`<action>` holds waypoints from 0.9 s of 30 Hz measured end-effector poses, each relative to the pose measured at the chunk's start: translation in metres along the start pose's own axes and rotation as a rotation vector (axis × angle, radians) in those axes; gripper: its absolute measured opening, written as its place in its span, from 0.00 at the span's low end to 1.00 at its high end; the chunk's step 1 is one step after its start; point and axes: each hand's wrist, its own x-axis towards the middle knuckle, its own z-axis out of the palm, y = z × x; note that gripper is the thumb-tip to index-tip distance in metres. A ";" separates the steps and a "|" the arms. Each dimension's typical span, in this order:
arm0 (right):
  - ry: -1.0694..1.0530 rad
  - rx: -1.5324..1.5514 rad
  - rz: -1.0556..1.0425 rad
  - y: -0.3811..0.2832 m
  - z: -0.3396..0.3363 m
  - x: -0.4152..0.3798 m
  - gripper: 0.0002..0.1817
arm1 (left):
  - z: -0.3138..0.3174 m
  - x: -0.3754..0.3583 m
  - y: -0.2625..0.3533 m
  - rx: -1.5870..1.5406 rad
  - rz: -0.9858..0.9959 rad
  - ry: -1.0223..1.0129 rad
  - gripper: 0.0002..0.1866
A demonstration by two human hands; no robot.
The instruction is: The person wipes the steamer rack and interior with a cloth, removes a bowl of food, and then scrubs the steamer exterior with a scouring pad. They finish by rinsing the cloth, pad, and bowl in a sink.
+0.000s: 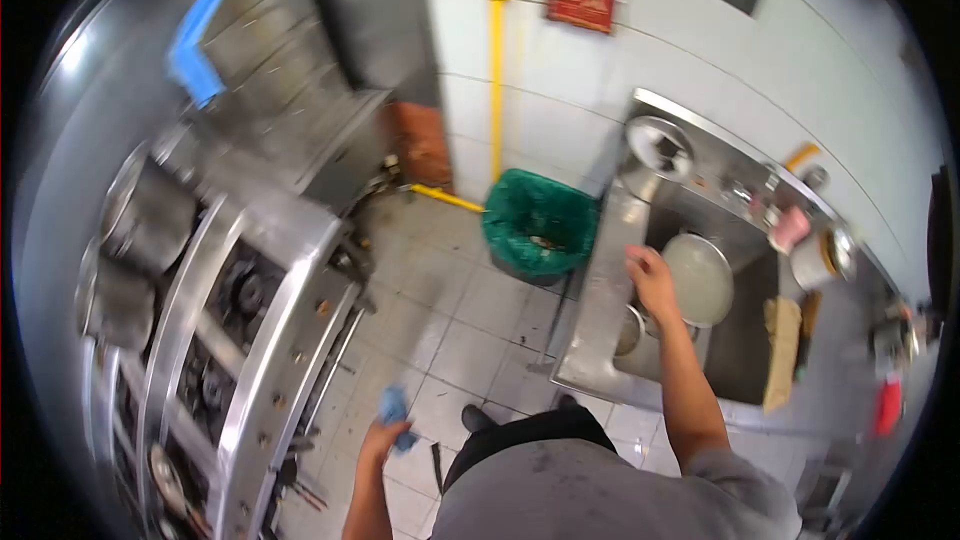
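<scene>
My left hand [379,440] hangs low over the tiled floor, its fingers closed around a crumpled blue cloth [395,412]. Out over the near-left side of the steel sink [590,340] is my right hand [652,282], empty, with loosely curled fingers apart. Just beside it in the basin sits a round pan [698,280] that looks filled with cloudy liquid. A smaller metal container [629,330] stands below that hand, at the basin's left side. At the sink's back corner rests a round metal pot [659,150].
A green-lined bin [540,225] stands left of the sink. Along the left runs a steel stove [270,340] with large pots [150,210]. A yellow pipe [497,70] comes down the wall. A beige cloth [783,350] drapes over the sink's right edge.
</scene>
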 end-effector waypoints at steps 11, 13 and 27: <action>0.376 -0.171 0.176 -0.012 -0.098 0.194 0.16 | -0.140 -0.022 -0.211 -0.008 -0.277 0.314 0.31; 0.454 -0.494 -0.066 0.014 -0.093 0.225 0.23 | -0.147 -0.018 -0.169 0.130 -0.312 0.368 0.31; 0.310 -0.379 0.216 0.180 -0.133 0.335 0.24 | -0.118 0.175 0.176 0.338 0.074 0.362 0.25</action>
